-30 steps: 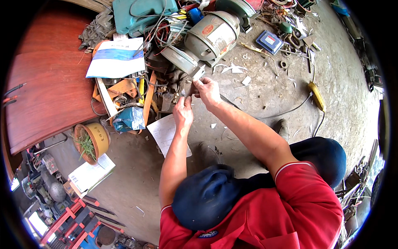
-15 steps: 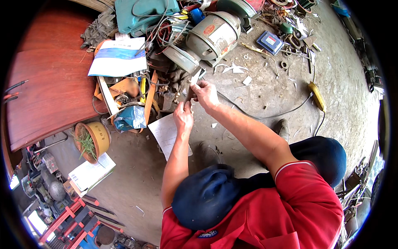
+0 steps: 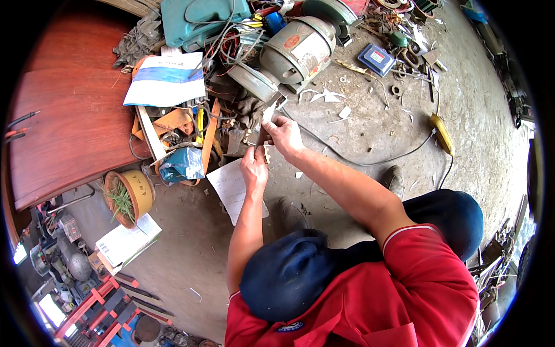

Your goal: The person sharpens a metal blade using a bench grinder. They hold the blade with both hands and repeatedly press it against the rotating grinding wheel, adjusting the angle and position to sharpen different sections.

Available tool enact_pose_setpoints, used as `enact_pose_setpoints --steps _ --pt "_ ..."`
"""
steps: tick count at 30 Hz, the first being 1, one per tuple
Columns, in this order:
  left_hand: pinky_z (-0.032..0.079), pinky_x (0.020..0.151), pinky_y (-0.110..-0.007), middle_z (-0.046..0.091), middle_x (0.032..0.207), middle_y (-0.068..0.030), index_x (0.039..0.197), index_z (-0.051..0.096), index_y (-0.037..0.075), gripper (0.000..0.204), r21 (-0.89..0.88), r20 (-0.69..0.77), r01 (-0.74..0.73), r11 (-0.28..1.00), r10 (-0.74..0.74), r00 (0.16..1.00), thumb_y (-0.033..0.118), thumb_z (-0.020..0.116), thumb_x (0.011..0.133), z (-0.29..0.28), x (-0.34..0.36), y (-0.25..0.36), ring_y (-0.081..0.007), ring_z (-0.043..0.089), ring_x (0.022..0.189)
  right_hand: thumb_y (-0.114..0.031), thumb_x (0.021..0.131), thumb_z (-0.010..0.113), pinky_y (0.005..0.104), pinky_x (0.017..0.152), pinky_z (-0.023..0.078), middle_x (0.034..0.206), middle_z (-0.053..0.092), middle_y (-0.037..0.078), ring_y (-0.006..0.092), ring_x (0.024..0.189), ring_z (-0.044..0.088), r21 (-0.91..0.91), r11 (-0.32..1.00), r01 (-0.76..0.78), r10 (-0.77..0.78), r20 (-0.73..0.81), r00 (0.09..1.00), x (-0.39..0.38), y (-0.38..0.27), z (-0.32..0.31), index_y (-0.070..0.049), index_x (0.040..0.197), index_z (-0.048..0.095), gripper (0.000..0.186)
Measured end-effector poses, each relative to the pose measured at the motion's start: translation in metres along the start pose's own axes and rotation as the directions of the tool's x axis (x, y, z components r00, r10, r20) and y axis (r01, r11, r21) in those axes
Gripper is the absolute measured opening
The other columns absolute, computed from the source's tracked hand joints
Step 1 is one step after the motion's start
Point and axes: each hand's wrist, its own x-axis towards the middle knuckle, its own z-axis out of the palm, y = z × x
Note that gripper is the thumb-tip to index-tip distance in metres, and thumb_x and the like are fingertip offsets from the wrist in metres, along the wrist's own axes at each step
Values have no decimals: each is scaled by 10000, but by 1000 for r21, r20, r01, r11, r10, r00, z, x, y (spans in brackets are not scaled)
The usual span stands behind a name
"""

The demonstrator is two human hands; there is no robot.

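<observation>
Head view: yellow pot [image 3: 141, 195] holds spiky green plant [image 3: 120, 200]; blue bag [image 3: 181, 164], contents unclear. Strip [image 3: 263, 135] slim, dark, paler at far end, near grinder [image 3: 298, 51]. Left hand [image 3: 253, 169]: fingers pinched on strip's near end. Right hand [image 3: 285, 136]: fingers closed on it farther up.

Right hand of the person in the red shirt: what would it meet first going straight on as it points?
Past the thin, flat, dark strip it pinches, the right hand would probably first meet the dark brownish heap beside the rounded grey metal grinder, though depth is unclear.
</observation>
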Motion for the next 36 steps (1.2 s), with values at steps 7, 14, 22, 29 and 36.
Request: enact_pose_setpoints --steps 7,14,22,29,36 --pt "450 613 -425 573 619 -122 821 574 -9 381 76 44 38 996 -42 998 325 547 1001 7 6 25 -278 567 600 -221 964 693 256 568 523 786 685 44 105 657 629 -20 1000 -15 14 -40 999 6 -12 -10 -3 900 663 229" --pt "452 661 -474 586 672 -199 863 589 -1 381 94 61 53 994 -59 996 353 544 996 14 17 11 -384 586 671 -240 945 711 282 565 535 765 680 55 121 644 626 13 1000 -2 3 -84 996 11 -13 -12 2 870 660 259" --pt "415 444 -302 505 608 -2 818 587 32 272 107 76 -67 992 59 995 247 574 984 23 30 -1 -102 486 485 -236 949 709 267 582 544 809 694 56 123 677 651 33 999 -34 38 -114 993 13 -22 -18 -11 925 673 229" --pt "419 501 -358 526 633 -69 846 590 17 275 69 71 -65 996 60 996 247 561 994 22 32 -14 -197 507 536 -226 949 709 262 567 539 797 693 54 123 659 648 14 1000 -12 13 -83 996 14 -15 -15 -14 903 669 221" --pt "433 574 -384 555 611 -104 812 577 4 330 -59 85 74 996 -69 994 279 563 993 11 15 5 -226 552 577 -243 941 718 283 553 533 751 678 48 117 629 619 14 1000 -5 6 -77 997 12 -4 -9 -13 836 655 260"
